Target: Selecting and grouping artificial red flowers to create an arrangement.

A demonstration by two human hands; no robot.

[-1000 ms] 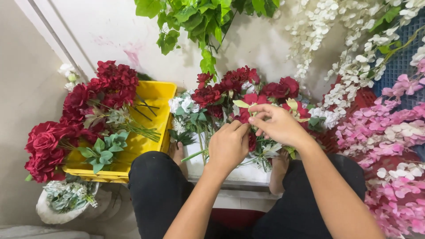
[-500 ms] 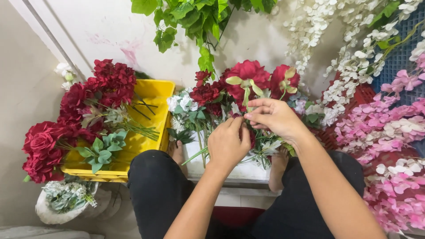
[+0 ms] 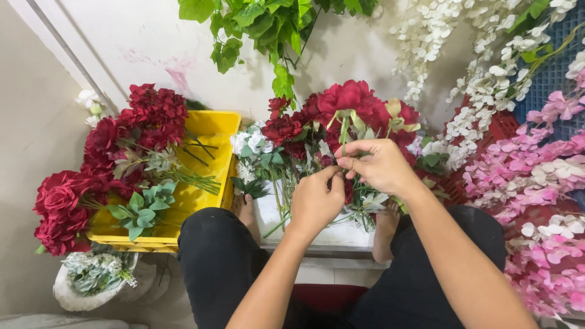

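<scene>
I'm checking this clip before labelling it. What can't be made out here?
Head view only:
- Left hand: fingertips and grip buried among the red flower bunch.
- Stem ends: hidden behind both hands.
- Right hand: palm side faces away.
- Yellow crate: inside covered by red flowers.
- Pink blossoms: cut by the right edge.

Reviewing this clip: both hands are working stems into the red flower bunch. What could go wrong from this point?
1. The right hand pinches one thin green stem under a large dark red bloom; it may bend or slip out.
2. The left hand has its grip on the gathered bunch of red artificial flowers; loosening it could scatter the stems.
3. The red flower bundles overhang the yellow plastic crate and could slide off.
</scene>
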